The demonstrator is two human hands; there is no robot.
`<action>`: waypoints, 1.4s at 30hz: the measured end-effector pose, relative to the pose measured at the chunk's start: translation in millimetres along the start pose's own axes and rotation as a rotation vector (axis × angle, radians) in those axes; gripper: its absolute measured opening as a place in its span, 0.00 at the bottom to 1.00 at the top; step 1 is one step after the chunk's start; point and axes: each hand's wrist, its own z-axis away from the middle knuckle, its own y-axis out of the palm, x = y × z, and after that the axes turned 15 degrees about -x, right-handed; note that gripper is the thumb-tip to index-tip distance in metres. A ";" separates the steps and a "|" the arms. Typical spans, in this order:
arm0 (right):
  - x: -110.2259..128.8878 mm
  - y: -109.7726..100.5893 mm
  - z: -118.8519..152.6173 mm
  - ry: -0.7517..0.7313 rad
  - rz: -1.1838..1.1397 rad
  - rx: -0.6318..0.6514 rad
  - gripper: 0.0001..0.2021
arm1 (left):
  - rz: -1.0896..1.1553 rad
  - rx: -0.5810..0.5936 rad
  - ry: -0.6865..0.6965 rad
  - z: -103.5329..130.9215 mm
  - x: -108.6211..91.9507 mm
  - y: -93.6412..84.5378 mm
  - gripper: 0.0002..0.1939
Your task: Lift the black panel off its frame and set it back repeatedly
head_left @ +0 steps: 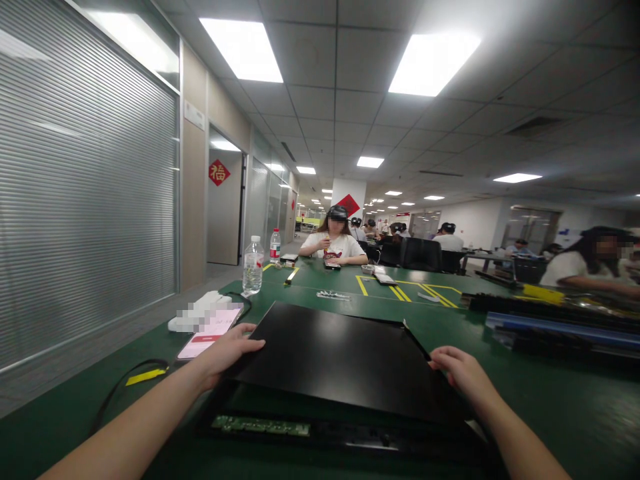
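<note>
A thin, glossy black screen panel [340, 357] is tilted in front of me, its near edge above a dark frame [350, 437]. A green circuit board [263, 425] shows at the near side of that frame. My left hand [227, 353] grips the panel's left edge, thumb on top and the fingers partly hidden below. At the right edge my right hand [457, 367] pinches the panel's side between thumb and curled fingers. Beside my left hand lies a phone with a pink screen [213, 333].
On the green table [560, 387] a water bottle [253, 265] stands back left, near a white object [197, 312] and a yellow-tagged strap [147, 377]. Dark and blue strips [550, 327] are piled at right. A person [334, 243] sits opposite; another [590, 267] works at right.
</note>
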 end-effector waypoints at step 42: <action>1.7 -0.5 2.2 -0.174 0.299 -0.033 0.07 | -0.086 0.018 0.072 -2.5 3.8 0.3 0.27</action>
